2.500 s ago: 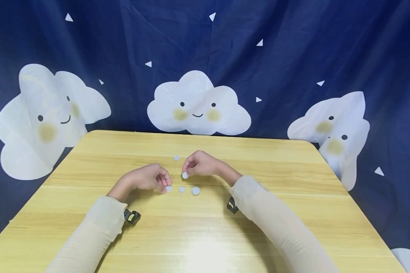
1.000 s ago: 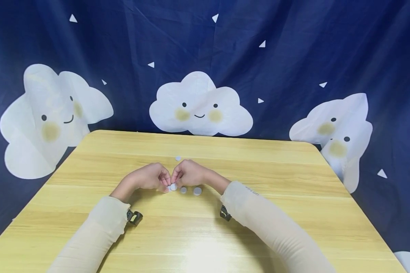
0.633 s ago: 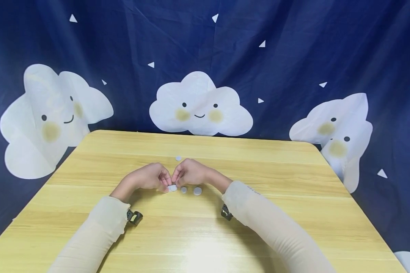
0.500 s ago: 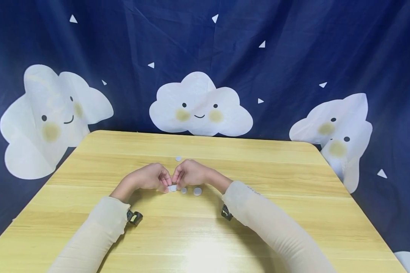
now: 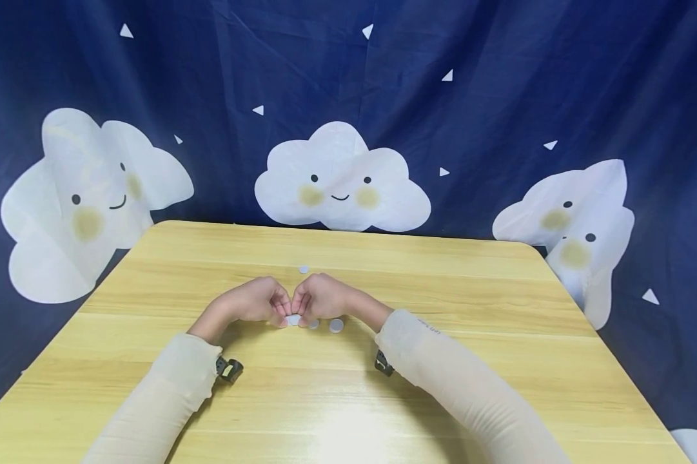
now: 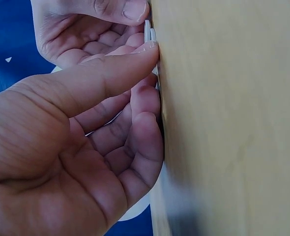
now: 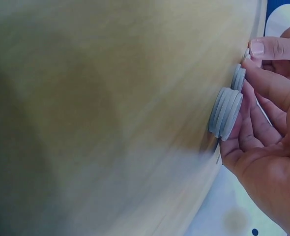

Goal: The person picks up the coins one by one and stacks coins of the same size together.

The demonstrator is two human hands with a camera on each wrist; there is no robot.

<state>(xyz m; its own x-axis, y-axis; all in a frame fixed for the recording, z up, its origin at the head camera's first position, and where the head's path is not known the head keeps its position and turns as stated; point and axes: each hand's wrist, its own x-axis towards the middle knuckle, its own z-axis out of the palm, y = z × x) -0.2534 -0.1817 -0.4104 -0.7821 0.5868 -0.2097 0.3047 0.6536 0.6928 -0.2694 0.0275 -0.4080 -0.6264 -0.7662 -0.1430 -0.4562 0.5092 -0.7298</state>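
Observation:
Both hands meet over the table at a small pile of thin silver-grey coins. My left hand pinches the pile's left side with thumb and curled fingers. From the right, my right hand grips a coin at the same spot, thumb tip at its edge. In the left wrist view two thin coins show edge-on, one slightly offset from the other, between the two thumbs. Beside the right hand stand a smaller coin stack and a larger coin stack, each of several coins.
A single coin lies farther back, beyond the hands. The wooden table reaches back to a dark blue curtain printed with clouds. Small black wrist cameras, such as the left camera, hang under the sleeves.
My right hand has moved left and toward me with a coin, setting it over the coin at my left fingers. The left hand has kept its place. The far coin has not moved.

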